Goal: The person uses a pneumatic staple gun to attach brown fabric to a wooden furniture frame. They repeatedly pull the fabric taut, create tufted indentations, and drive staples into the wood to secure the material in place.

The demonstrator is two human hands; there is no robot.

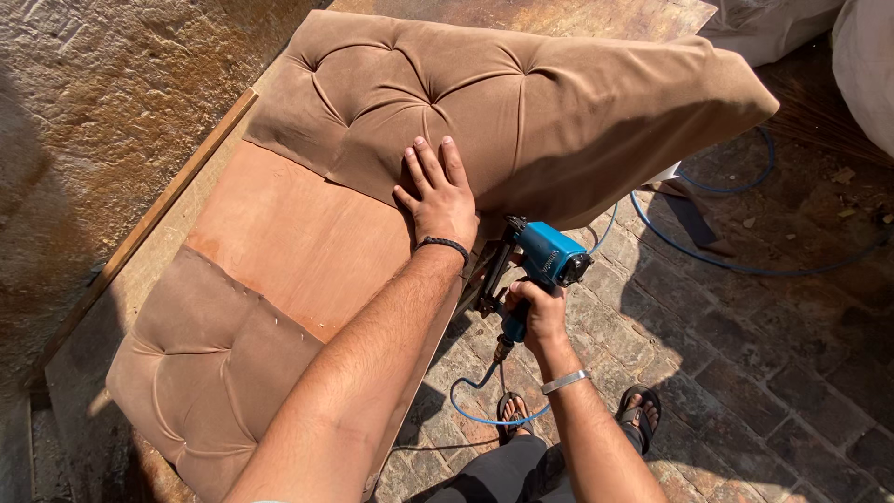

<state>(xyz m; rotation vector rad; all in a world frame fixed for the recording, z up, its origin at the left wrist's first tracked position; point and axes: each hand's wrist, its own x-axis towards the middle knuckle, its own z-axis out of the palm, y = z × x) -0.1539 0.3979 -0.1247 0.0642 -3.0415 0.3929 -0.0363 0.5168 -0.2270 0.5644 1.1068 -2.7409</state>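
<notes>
head view: left hand (pixel 438 197) lies open, pressing brown tufted fabric (pixel 521 102) onto a wooden board (pixel 298 233); right hand (pixel 537 312) grips a blue staple gun (pixel 538 261) at the board's edge.

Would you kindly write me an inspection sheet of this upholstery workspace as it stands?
Surface: bare plywood panel between two padded sections.
Job's things: brown tufted cushion at the far end, second tufted pad at the near end; blue pneumatic stapler at the panel edge.
Clutter: small debris on the brick floor.
Hands: left hand flat on the cushion fabric; right hand grips the stapler handle.
Cables: blue air hose loops across the floor.
Surroundings: rough wall at left, white sacks at far right.
</notes>
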